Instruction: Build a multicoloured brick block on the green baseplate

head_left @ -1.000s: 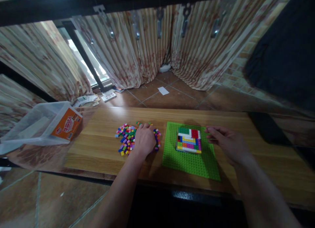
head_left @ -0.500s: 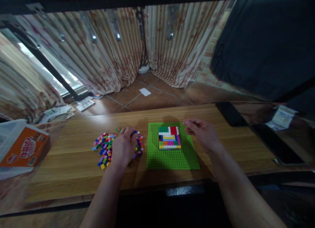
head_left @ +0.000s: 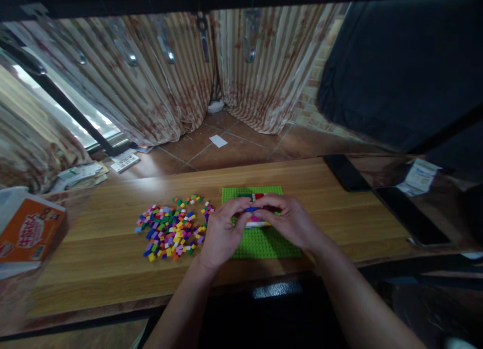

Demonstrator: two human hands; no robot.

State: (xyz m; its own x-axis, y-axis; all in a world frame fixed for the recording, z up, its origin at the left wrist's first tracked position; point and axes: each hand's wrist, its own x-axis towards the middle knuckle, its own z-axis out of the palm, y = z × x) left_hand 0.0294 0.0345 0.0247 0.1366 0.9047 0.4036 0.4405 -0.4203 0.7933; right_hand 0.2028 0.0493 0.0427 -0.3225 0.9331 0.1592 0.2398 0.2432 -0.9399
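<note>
Both hands meet over a green studded baseplate [head_left: 264, 246]. A small blue toy brick [head_left: 251, 209] shows between their fingertips. My left hand [head_left: 225, 232] pinches its left end, thumb below and fingers above. My right hand [head_left: 295, 221] is closed at the brick's right end. Beneath the fingers sits a block of multicoloured bricks [head_left: 258, 196] on the baseplate. Its red and green back edge and part of its front show, and my hands hide the middle. Left of my left hand lies a pile of loose coloured bricks [head_left: 169, 231].
The wooden table [head_left: 98, 258] carries two dark phone-like slabs, one at the back right [head_left: 347, 173] and a longer one [head_left: 411, 215] nearer. A white box with an orange label [head_left: 32, 231] stands at the left. Metal hooks [head_left: 249, 42] hang above the far side.
My left hand has come from the brick pile to the baseplate, now with a blue brick. My right hand has moved left to meet it. The view has shifted slightly.
</note>
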